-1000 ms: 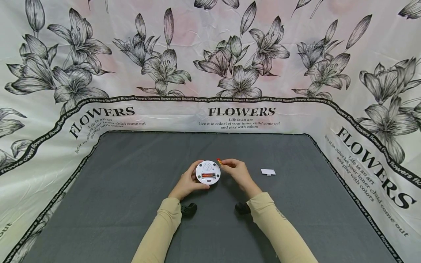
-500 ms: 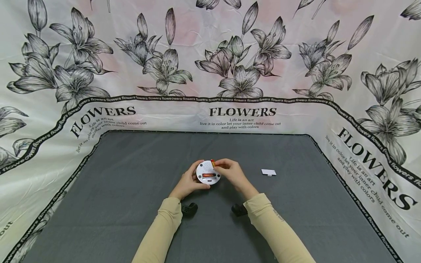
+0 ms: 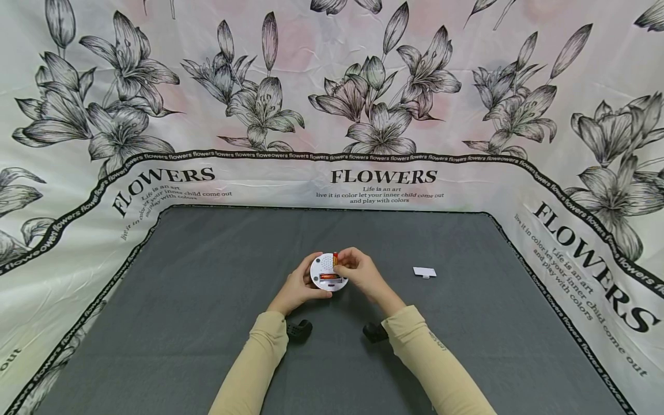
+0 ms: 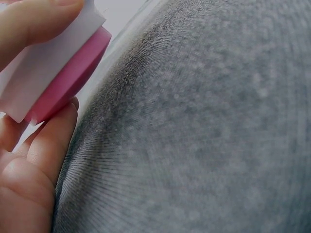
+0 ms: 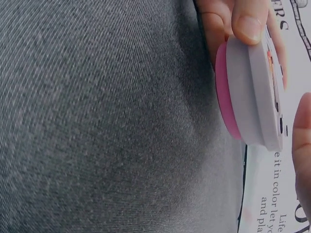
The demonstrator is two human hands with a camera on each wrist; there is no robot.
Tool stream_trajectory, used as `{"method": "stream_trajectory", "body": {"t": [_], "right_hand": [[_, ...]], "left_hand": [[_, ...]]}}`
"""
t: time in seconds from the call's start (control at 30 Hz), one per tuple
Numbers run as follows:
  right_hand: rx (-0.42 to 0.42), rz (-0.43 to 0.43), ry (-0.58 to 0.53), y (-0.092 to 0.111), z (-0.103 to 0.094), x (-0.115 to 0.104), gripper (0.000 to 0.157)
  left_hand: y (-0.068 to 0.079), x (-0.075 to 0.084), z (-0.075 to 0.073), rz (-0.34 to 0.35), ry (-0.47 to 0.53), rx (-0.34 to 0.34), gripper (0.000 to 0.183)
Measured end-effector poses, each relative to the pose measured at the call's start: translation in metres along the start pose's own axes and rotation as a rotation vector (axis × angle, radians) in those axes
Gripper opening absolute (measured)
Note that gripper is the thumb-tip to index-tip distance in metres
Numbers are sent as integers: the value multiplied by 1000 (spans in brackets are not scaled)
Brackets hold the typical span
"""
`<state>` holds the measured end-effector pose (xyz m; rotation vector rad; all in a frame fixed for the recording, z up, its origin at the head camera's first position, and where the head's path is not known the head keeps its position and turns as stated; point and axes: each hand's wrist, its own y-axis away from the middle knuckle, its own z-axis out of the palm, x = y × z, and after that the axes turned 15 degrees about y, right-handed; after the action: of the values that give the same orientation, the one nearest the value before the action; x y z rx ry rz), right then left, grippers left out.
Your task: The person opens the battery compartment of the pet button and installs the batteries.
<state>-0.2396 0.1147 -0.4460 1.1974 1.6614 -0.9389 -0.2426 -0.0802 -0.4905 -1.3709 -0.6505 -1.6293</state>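
My left hand [image 3: 298, 288] holds a round white device [image 3: 322, 264] by its rim, its holed face turned up. A pink layer [image 4: 73, 77] on its other side shows in the left wrist view. In the device's open battery compartment lies one battery [image 3: 328, 276] with a red-orange wrapper. Over the device's right part, my right hand [image 3: 363, 275] pinches a second red and yellow battery [image 3: 335, 257], which points away from me. Its lower end is hidden by the fingers. In the right wrist view the device [image 5: 245, 92] stands edge-on beside a right-hand finger [image 5: 303, 145].
A small white battery cover [image 3: 425, 271] with a tab lies on the grey cloth [image 3: 233, 248] right of my right hand. Dark wrist straps [image 3: 299, 331] sit by both cuffs. A flower-printed sheet [image 3: 384, 184] borders the table and rises behind it.
My right hand has moved left with the second battery, from beside the device to over its face. The left hand and the device have stayed almost still.
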Motion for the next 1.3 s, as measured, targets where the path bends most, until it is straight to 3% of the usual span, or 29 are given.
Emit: {"method": "stream_trajectory", "body": {"t": [0.23,0.37,0.63,1.0,1.17,1.3], "right_hand": [[2,-74,28,-1,2,1,38],[1,-93,27,-1,2,1,32],[-22,-33,1,1,3,0,19],[-47,-96,194,16,0,-31,14],[-41,-120,209,12,2,-21,12],[-6,-151,318,5,4,-3,12]], "left_hand": [[0,0,0,-5,1,-11,96],[0,0,-1,-6,-2,-10,96],[-1,0,-1,-1,-14,-1,96],[0,0,0,3,-33,7,93],[0,1,0,2,-35,12,92],[1,1,0,0,-28,6,92]]}}
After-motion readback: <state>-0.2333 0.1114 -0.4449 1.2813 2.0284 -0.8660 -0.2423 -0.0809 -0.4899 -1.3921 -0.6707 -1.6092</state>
